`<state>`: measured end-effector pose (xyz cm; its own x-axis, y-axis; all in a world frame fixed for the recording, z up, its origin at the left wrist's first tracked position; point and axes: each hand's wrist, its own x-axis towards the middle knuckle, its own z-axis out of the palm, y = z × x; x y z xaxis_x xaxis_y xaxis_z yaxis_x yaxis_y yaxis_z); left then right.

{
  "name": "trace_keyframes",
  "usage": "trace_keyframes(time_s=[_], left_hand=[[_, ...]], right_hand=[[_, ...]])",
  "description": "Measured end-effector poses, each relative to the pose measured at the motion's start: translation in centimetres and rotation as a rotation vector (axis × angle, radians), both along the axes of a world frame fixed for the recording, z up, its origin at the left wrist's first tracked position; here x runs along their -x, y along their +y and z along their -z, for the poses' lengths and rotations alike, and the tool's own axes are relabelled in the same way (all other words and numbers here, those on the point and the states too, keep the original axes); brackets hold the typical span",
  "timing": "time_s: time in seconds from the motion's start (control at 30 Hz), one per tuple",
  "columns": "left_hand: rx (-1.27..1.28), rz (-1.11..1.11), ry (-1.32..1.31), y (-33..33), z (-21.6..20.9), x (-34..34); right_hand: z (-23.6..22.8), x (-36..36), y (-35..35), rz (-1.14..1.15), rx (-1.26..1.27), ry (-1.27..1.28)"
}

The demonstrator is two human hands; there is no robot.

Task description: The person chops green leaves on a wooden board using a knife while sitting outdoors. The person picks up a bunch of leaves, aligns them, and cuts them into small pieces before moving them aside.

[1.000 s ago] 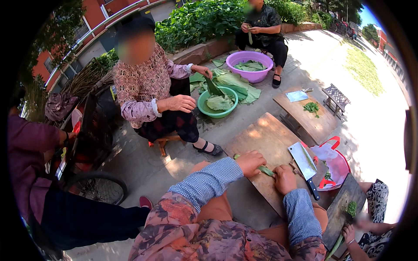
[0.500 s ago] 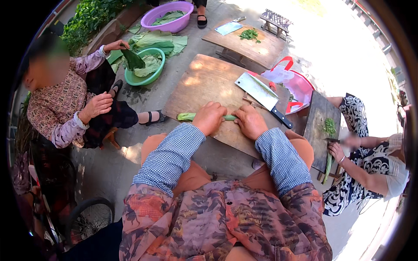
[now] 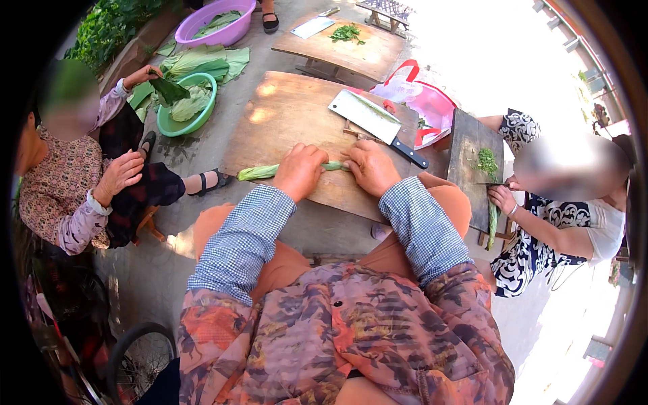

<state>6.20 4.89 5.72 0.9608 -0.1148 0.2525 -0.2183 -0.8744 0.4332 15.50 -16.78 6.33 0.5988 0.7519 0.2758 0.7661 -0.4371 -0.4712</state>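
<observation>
A tight roll of pale green leaves [image 3: 258, 173] lies along the near edge of the wooden board [image 3: 293, 101]. My left hand [image 3: 301, 173] is closed over its middle, leaving the left end sticking out. At the right end of the roll, my right hand [image 3: 372, 169] has its fingers and thumb pinched on the leaves. A short piece of the roll shows between the two hands; the rest is hidden under the fingers. Beyond my right hand a cleaver [image 3: 364, 113] rests flat on the board, its black handle toward the right edge.
A seated person [image 3: 64, 175] at left holds a dark leaf over a green basin [image 3: 209, 111]. Behind are a purple basin [image 3: 251, 8] and another board [image 3: 297, 46]. A pink-and-white bag [image 3: 432, 104] stands past my board. At right a person cuts greens on a dark board [image 3: 466, 148].
The whole view has shifted, so the scene sits further left. My hands stay on the leaf roll, with the right fingers slightly repositioned at its end.
</observation>
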Motion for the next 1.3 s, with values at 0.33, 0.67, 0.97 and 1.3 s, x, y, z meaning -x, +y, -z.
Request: trace_keyframes(time_s=[0.33,0.67,0.97,1.3], left_hand=[[0.001,-0.004,0.016,-0.3,0.4,-0.4],[0.008,0.012,-0.063,-0.3,0.6,0.1],[0.044,-0.029,-0.045,-0.1,1.6,0.6],[0.004,-0.044,-0.091,-0.3,1.6,-0.1]], right_hand=[[-0.7,-3.9,-6.5,0.365,0.286,-0.086],[-0.4,-2.5,-7.2,0.314,0.205,-0.155],[-5.0,1.3,-6.7,0.334,-0.336,-0.027],[-4.7,10.1,-6.3,0.319,-0.35,0.246]])
